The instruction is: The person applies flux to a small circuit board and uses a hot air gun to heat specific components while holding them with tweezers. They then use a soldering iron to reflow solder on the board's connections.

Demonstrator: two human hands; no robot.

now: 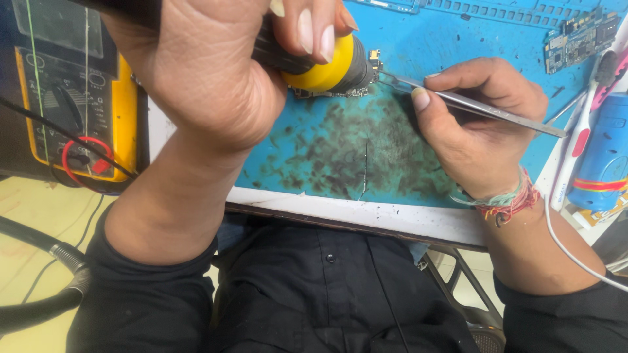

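- I saw my left hand [216, 65] wrapped tight around a black-and-yellow tool handle [320, 59], fingers curled over the top with the nails showing; the handle's yellow end pointed toward the middle of the mat.
- My right hand [481, 127] pinched a pair of metal tweezers [471, 104] between thumb and forefinger, the fingers pressed together on the shaft, the long end running out past the knuckles toward the right.
- The tweezer tips met a small circuit board [366, 82] that lay on the blue work mat [327, 150], just under and beside the yellow end of the handle (most of the board was hidden by the tool, so I could not tell how much of it there was).
- The mat was stained with dark smudges across its middle and had a thin crack near its front edge; a pale table edge [366, 219] ran below it.
- A second circuit board [579, 39] sat at the far right top of the mat, well apart from both hands.
- At the left stood a yellow-cased multimeter [78, 98] with a red lead [85, 157] and a black lead looped over its face.
- On the right, a blue cylindrical container [605, 153] with a red-and-yellow band lay beside a white-and-pink pen-like tool [589, 111]; I could not see what the container held.
- A coloured thread bracelet [510, 199] circled my right wrist, and a white cable [575, 252] trailed past it.
- A grey corrugated hose [62, 258] curved in at the lower left.
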